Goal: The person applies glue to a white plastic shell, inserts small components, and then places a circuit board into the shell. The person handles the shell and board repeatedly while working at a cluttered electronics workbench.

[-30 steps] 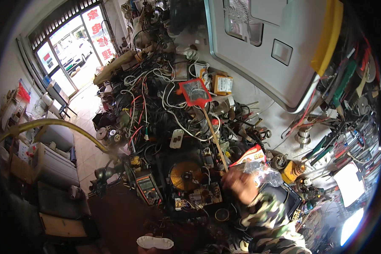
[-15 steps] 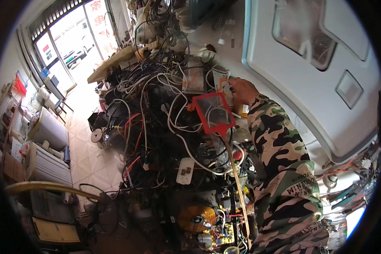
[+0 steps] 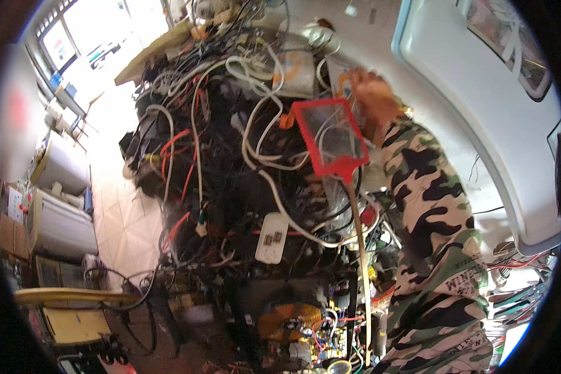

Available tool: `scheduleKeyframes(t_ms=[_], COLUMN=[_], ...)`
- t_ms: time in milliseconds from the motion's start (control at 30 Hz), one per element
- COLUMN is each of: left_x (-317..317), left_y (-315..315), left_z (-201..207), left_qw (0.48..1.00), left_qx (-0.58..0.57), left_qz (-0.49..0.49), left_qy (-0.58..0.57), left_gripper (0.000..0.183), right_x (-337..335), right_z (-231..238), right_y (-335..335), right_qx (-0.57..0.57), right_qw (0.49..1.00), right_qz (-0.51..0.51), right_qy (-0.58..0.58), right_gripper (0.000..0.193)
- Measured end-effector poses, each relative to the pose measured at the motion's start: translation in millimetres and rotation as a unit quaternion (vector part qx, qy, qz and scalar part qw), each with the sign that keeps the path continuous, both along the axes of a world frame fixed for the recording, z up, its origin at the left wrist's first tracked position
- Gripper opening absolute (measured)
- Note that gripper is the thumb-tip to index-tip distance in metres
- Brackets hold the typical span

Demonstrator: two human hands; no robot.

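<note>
Because the right arm in its camouflage sleeve [image 3: 439, 249] is stretched far out over the heap, the right hand [image 3: 373, 103] sits at the far side of the table, close beside the top corner of the red-framed swatter [image 3: 330, 138]. The hand is blurred and turned away, so whether its fingers are curled round something or merely resting there cannot be told; it seems to touch or nearly touch the pale box-like things behind the swatter. The swatter lies flat on top of the tangle of wires [image 3: 230, 156], its mesh head far out and its long pale handle [image 3: 361, 274] running back toward the person, which would keep the grip end within reach. A white switch plate [image 3: 272, 237] lies propped on the cables lower down, and a circuit board with an orange coil [image 3: 287, 321] sits at the near edge. The left hand is not in view. A large white panel [image 3: 480, 124] leans along the right.
</note>
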State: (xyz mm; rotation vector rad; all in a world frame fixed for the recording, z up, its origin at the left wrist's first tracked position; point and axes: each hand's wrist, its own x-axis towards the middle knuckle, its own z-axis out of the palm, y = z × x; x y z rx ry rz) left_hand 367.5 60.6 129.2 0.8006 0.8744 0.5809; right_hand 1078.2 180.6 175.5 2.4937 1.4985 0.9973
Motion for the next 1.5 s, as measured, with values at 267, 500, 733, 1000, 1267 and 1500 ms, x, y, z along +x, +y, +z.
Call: scheduleKeyframes(t_ms=[267, 500, 733, 1000, 1267, 1500], left_x=[-26, -39, -71, -101, -91, -77], left_y=[-35, -60, -59, -89, -81, -85], left_z=[8, 12, -1, -16, -7, -13], left_qw=[0.996, 0.969, 0.967, 0.953, 0.928, 0.923], left_qx=[-0.044, -0.088, -0.162, -0.188, -0.272, -0.22], left_qz=[0.023, 0.039, -0.022, -0.022, -0.099, -0.189], left_qy=[-0.072, -0.226, -0.198, -0.237, -0.236, -0.254], left_gripper=[0.071, 0.077, 0.074, 0.06, 0.081, 0.081], right_x=[-86, -313, -523, -599, -616, -628], right_z=[114, 169, 42, 4, -25, -47], right_y=[-19, -96, -211, -265, -311, -358], right_qx=[0.172, 0.168, 0.005, 0.019, 0.138, 0.354], right_qw=[0.953, 0.793, 0.658, 0.709, 0.693, 0.311], right_qz=[0.198, 0.263, 0.269, 0.166, 0.032, -0.097], right_qy=[-0.155, 0.523, 0.704, 0.685, 0.707, 0.877], right_gripper=[0.063, 0.047, 0.037, 0.059, 0.052, 0.041])
